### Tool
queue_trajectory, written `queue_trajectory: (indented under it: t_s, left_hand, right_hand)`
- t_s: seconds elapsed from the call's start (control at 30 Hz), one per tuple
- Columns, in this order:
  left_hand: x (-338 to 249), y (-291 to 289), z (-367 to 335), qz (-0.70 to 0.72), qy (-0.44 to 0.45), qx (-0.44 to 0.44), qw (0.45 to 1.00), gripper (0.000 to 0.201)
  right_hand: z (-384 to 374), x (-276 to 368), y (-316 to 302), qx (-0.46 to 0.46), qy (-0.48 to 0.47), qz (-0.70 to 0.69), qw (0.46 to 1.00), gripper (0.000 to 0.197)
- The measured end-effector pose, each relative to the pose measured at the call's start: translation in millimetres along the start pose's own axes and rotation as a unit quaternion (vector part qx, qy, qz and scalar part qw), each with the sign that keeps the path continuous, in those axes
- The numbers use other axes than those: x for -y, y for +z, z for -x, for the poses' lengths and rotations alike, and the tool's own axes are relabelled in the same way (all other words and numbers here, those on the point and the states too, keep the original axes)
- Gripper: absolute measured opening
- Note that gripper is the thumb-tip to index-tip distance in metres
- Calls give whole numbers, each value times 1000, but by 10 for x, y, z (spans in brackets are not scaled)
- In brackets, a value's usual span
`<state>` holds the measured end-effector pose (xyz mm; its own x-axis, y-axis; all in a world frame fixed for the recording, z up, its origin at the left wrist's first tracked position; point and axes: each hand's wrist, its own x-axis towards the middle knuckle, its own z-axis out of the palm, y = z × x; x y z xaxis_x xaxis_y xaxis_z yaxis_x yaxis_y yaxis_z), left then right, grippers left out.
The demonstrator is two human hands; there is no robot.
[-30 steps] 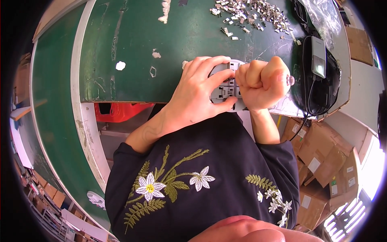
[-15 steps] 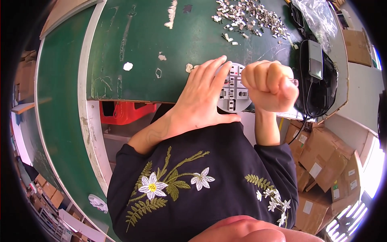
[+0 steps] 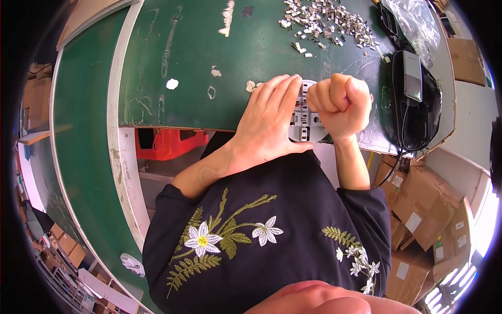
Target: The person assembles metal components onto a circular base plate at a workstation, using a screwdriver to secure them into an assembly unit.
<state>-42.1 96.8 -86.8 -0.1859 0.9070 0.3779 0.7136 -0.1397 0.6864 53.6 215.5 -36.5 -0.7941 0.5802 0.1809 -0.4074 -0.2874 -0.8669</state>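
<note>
A round light-grey plastic piece with raised slots and several small metal parts in it lies at the table's front edge. My left hand lies along its left side, fingers stretched out side by side and thumb spread toward its near rim; it covers part of the piece. My right hand is closed in a fist over the piece's right side. A small dark bit shows at the fist's right edge, but what the fingers hold is hidden.
Beyond the hands, a heap of small metal clips lies on the green table. At right are a grey power bank with a cable on a black bag and clear plastic wrap. Cardboard boxes stand lower right; a red stool is underneath.
My right fist has shifted slightly left and turned, and the dark bit at its right edge shows less. My left hand stays stretched beside the round piece. The whole view has shifted a little.
</note>
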Motion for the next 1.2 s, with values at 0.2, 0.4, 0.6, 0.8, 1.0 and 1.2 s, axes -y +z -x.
queue_trajectory:
  t_s: [0.2,0.4,0.6,0.8,1.0,1.2]
  left_hand:
    - [46,-33,-28,-23,30,-17,999,110]
    - [127,-704,175,125,-117,-41,984,98]
    - [659,-1915,630,-97,-419,-324,842,89]
    - [1369,-2663,1383,-614,-436,-278,597,87]
    - [859,-2344,472,-344,-445,-113,819,55]
    - [1598,-2641,-8,-281,-318,-133,896,63]
  right_hand:
    - [-68,34,11,-17,-1,20,1000,37]
    - [88,265,-28,4,-270,-69,960,38]
    - [164,73,-128,-33,-207,-41,977,41]
    - [182,-3,-115,-12,-203,4,979,39]
    - [147,43,-142,-56,-158,-25,985,38]
    - [119,-14,-100,-79,-102,-2,992,38]
